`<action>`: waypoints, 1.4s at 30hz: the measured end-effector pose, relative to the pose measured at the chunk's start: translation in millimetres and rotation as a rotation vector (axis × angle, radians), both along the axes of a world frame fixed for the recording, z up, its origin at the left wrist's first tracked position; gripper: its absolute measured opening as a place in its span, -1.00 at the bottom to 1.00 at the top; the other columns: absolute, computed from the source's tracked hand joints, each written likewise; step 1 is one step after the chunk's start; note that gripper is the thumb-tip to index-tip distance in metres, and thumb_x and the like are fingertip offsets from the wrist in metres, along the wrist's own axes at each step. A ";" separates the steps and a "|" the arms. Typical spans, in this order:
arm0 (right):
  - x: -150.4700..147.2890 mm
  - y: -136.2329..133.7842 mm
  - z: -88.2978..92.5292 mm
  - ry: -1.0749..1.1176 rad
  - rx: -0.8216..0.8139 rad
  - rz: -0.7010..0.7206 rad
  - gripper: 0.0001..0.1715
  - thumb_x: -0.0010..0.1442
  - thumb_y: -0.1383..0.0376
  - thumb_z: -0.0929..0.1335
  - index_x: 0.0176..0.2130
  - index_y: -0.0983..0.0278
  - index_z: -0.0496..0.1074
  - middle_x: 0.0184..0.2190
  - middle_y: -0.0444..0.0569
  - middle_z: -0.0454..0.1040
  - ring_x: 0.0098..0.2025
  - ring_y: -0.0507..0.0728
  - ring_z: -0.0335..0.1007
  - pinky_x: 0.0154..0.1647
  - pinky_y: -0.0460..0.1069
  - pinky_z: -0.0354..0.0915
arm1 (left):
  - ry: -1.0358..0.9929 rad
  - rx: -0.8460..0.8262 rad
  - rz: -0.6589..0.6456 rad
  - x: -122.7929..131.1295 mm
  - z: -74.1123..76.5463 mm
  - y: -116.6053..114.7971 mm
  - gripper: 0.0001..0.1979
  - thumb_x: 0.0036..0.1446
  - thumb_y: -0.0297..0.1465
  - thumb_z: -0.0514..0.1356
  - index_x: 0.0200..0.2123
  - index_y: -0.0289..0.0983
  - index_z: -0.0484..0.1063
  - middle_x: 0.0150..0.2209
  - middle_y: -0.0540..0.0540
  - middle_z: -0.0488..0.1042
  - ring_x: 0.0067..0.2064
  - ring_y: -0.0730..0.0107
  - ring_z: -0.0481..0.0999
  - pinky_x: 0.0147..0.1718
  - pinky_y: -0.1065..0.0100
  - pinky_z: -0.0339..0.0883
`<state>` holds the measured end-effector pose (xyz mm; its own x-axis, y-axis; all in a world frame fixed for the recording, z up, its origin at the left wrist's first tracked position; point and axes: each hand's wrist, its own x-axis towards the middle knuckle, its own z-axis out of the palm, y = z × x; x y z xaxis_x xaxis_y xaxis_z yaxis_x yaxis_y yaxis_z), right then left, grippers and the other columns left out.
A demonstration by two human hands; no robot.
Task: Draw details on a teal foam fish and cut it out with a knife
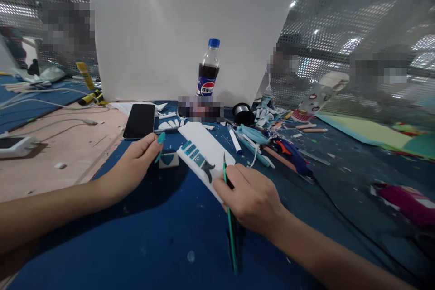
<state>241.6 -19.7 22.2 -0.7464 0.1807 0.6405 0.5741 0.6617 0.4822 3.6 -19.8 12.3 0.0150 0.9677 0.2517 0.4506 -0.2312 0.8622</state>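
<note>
My right hand (249,197) is closed on a thin green-handled tool (230,222) and rests on the near end of a white foam board (207,154). The board carries several small teal and blue squares (193,152) and a dark cut-out shape (207,170). My left hand (136,165) is closed in a pinch on a small teal piece (160,139), just left of the board. A small white and blue scrap (169,159) lies on the blue mat between my hands.
A black phone (139,120) lies behind my left hand. A cola bottle (208,69) stands before a white backboard (190,27). White foam offcuts (168,123), a wire spool (243,111), pens, a glue gun (292,154) and coloured paper (370,131) crowd the right.
</note>
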 end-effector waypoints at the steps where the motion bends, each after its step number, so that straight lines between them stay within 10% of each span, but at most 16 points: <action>1: 1.0 1.4 0.2 -0.008 0.001 -0.003 -0.48 0.33 0.49 0.15 -0.62 0.27 0.33 -0.66 -0.07 0.19 -0.54 0.08 -0.05 -0.51 -0.03 -0.06 | -0.031 -0.033 0.010 -0.6 -0.4 1.0 -0.67 0.25 -0.11 -0.02 -0.42 -0.20 0.25 -0.44 0.02 0.27 -0.41 0.36 0.24 -0.43 0.36 0.19; 19: 1.9 1.4 -3.4 -0.012 0.026 0.033 -0.55 0.29 0.48 0.23 -0.61 0.26 0.27 -0.66 -0.12 0.16 -0.55 0.06 -0.07 -0.50 -0.02 -0.08 | -0.120 -0.117 -0.202 2.9 2.7 -2.0 -0.68 0.19 -0.09 0.06 -0.40 -0.21 0.36 -0.39 -0.03 0.39 -0.36 0.33 0.35 -0.35 0.33 0.31; 42: 2.1 1.4 -1.8 -0.025 0.005 0.015 -0.56 0.30 0.48 0.22 -0.59 0.25 0.29 -0.65 -0.11 0.21 -0.54 0.06 0.00 -0.49 -0.02 -0.06 | -0.025 -0.100 -0.094 -1.4 -3.8 2.1 -0.61 0.27 -0.06 0.00 -0.48 -0.20 0.23 -0.48 0.04 0.25 -0.44 0.38 0.23 -0.46 0.35 0.15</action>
